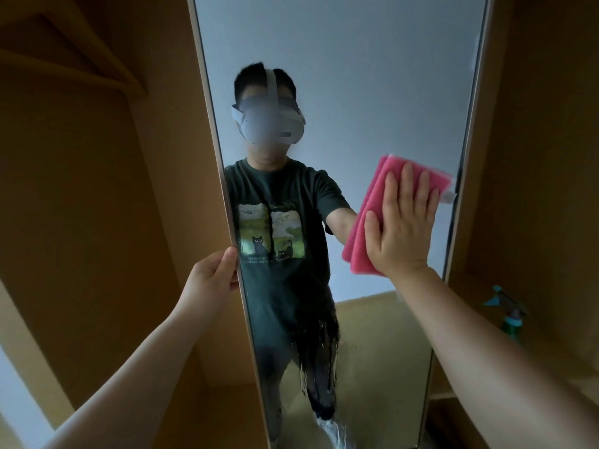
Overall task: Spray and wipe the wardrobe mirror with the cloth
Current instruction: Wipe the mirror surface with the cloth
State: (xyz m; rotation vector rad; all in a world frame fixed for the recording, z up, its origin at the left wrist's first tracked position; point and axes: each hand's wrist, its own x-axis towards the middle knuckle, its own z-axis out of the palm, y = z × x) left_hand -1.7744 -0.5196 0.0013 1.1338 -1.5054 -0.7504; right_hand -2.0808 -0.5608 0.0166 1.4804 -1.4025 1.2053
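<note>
My right hand (402, 222) lies flat on the pink cloth (363, 231), fingers straight and slightly spread, pressing it against the glass of the mirror (356, 76). The cloth is folded and sits at mid-height near the mirror's right edge. Its upper corner pokes out above my fingertips and its lower part shows to the left of my palm. A small white tag (449, 196) sticks out of the cloth beside my little finger.

My left hand (210, 277) grips the mirror's left edge lower down. The thumb lies on the front of the pale frame (223, 189) and the fingers curl round behind it.

Wet streaks (317, 361) run down the lower half of the glass, where the picture in it is smeared. My reflection (282, 196) in a dark T-shirt fills the left side of the glass.

The spray bottle (510, 315), green with a light blue trigger head, stands upright inside the wooden wardrobe (81, 189), to the right of the mirror and well apart from both hands.
</note>
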